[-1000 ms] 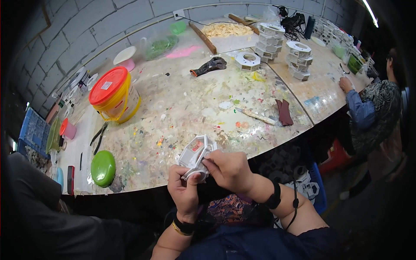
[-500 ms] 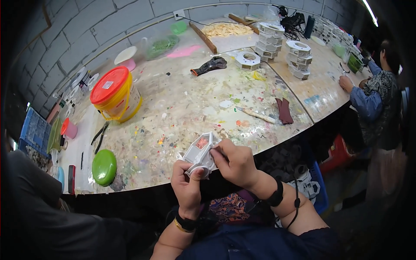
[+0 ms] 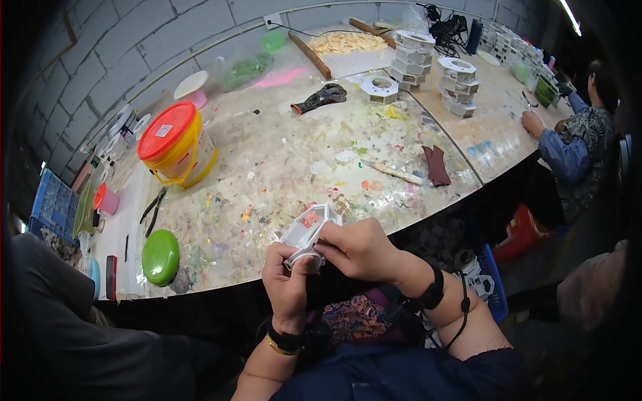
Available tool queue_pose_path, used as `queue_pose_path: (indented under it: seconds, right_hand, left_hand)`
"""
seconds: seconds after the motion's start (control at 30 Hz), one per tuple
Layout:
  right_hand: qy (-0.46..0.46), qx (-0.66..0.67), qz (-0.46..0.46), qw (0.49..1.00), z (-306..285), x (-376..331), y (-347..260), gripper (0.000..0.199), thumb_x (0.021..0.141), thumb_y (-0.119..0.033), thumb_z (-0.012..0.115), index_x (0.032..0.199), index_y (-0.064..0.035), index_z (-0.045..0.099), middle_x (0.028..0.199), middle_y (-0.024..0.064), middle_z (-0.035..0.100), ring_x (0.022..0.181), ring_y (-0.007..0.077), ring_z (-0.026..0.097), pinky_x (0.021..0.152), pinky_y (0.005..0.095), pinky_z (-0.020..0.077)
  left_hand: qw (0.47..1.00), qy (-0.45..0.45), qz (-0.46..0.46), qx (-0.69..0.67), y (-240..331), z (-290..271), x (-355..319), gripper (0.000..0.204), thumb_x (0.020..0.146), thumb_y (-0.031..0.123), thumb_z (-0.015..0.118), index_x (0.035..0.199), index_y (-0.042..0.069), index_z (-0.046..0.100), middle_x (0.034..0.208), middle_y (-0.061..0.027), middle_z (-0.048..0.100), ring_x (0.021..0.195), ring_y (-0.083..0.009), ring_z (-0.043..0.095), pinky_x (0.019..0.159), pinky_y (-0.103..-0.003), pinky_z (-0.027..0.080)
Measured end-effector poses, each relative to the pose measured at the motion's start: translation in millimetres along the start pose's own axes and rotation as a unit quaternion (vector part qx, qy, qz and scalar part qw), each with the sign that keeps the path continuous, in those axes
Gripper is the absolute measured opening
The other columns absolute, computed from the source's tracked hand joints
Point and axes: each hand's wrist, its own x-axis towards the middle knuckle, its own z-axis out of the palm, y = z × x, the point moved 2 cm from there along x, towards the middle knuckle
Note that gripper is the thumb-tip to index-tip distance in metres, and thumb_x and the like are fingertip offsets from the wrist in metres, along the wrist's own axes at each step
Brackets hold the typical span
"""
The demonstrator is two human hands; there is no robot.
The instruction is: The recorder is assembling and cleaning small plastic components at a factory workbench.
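left grip: pinching the white frame at its lower end
right grip: thumb and fingers pinching its right side
white frame: tilted, held at the near edge of the counter

One held frame, one yellow bucket, two brown bars, one loose glove.

from the wearer's head, a wide fisheye looks down and forward, upright, near above the left hand and right hand, reaching over the table to the block wall, straight edges bowing toward the dark rim.
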Motion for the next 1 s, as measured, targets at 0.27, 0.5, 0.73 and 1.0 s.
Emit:
queue_pose_path:
  seconds: [0.27, 0.5, 0.73, 1.0]
  right_hand:
    - [0.252, 0.19, 0.231, 0.921, 6, -10, 15, 0.007, 0.092, -0.004, 0.058, 0.09, 0.0006, 0.053, 0.065, 0.0052, 0.06, 0.057, 0.0089, 0.057, 0.051, 0.0242, 0.0435]
    - [0.179, 0.22, 0.207, 0.936, 7, -23, -2, 0.008, 0.092, -0.004, 0.057, 0.094, 0.0014, 0.052, 0.068, 0.0045, 0.061, 0.06, 0.0082, 0.058, 0.054, 0.022, 0.0465]
    - [0.173, 0.068, 0.1, 0.978, 5, -11, -1, 0.012, 0.088, -0.003, 0.064, 0.094, 0.0008, 0.054, 0.069, 0.0088, 0.065, 0.058, 0.0126, 0.064, 0.052, 0.0247, 0.0485]
    - [0.169, 0.042, 0.167, 0.97, -7, -12, 3, 0.013, 0.084, -0.006, 0.067, 0.092, -0.0018, 0.058, 0.067, 0.0129, 0.065, 0.058, 0.0245, 0.067, 0.051, 0.0307, 0.0493]
  left_hand:
    - [0.987, 0.053, -0.03, -0.151, 0, 0, 0, 0.014, 0.091, 0.011, 0.064, 0.093, 0.0, 0.055, 0.088, -0.0046, 0.062, 0.078, -0.009, 0.058, 0.07, -0.022, 0.047]
    - [0.976, 0.078, -0.077, -0.189, -2, 7, 5, 0.023, 0.094, 0.005, 0.054, 0.115, -0.007, 0.054, 0.104, -0.0118, 0.063, 0.094, -0.0155, 0.059, 0.088, -0.029, 0.046]
    - [0.983, -0.009, -0.091, -0.161, 18, 17, 3, 0.038, 0.093, 0.0, 0.049, 0.131, -0.006, 0.046, 0.119, -0.0119, 0.058, 0.105, -0.0147, 0.056, 0.094, -0.027, 0.043]
    - [0.993, -0.055, -0.068, -0.076, 13, 27, 5, 0.043, 0.089, -0.008, 0.051, 0.132, -0.004, 0.047, 0.111, -0.0058, 0.055, 0.096, -0.0099, 0.055, 0.087, -0.024, 0.044]
